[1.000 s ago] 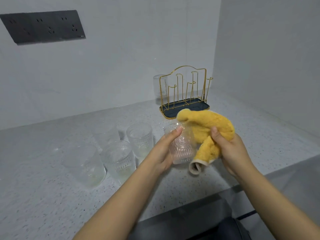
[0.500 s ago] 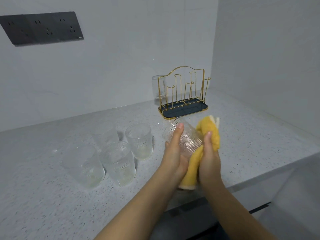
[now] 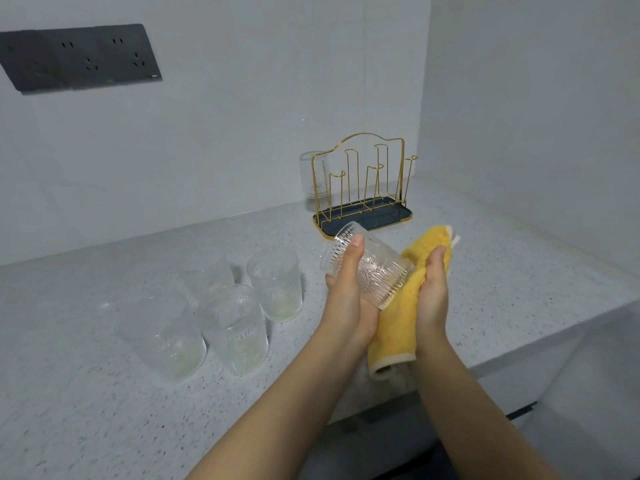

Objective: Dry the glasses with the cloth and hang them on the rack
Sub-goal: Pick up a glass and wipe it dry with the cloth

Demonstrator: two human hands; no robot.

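The fingers of the left hand [image 3: 346, 292] are wrapped round a ribbed tumbler [image 3: 369, 268], thumb laid across its side near the base, holding it tilted at centre frame above the counter. The right hand [image 3: 433, 289] presses a yellow cloth [image 3: 398, 323] flat against the tumbler's mouth end, fingers fairly straight behind the fabric; whether any curl into the cloth I cannot tell. Behind, in the upper middle, the gold wire rack [image 3: 363, 188] stands with bare prongs on a dark tray. Four clear glasses [image 3: 275, 284] wait at left on the speckled countertop [image 3: 502, 289], and one more glass [image 3: 313, 174] stands behind the rack. The likely risk is a wet, patterned tumbler slipping from a one-handed hold during wiping and striking the stone. The rim and the left fingertips are hidden; the far-left glasses blur into the counter.
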